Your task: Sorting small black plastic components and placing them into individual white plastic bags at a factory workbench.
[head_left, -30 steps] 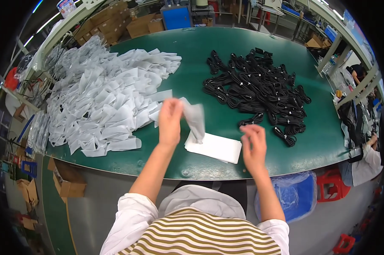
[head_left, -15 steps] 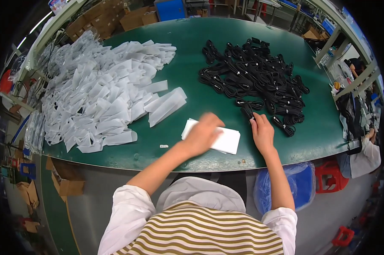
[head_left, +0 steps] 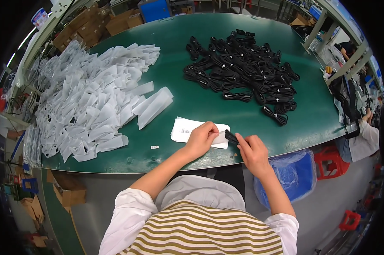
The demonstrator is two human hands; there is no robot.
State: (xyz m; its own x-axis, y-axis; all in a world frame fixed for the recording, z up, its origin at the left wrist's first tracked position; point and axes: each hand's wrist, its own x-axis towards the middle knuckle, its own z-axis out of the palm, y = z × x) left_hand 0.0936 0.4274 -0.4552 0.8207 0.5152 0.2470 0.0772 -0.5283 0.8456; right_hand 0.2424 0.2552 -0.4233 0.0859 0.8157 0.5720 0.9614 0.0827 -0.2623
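Observation:
A short stack of flat white bags [head_left: 181, 129], the top one bearing a printed mark, lies near the front edge of the green table. Over that stack my left hand [head_left: 201, 139] is closed, thumb and fingers pinching what looks like the edge of a bag. From the right, my right hand [head_left: 255, 156] grips a bundled black cable [head_left: 231, 137], its end held close to the pinched edge. The cable's rear part is hidden by my fingers. Farther off to the right lies a pile of bundled black cables [head_left: 247, 70].
A big heap of whitish translucent sleeves [head_left: 90, 97] covers the table's left side. A small white tag [head_left: 154, 147] lies near the front edge. Below the table stand a blue bin [head_left: 300, 178] lined with clear plastic and a red stool [head_left: 328, 163]. Another person's arm [head_left: 367, 115] shows at far right.
My right hand has brought a cable bundle from the pile's near edge toward the white stack. My left hand, blurred over the stack before, now pinches at it. The view has shifted slightly.

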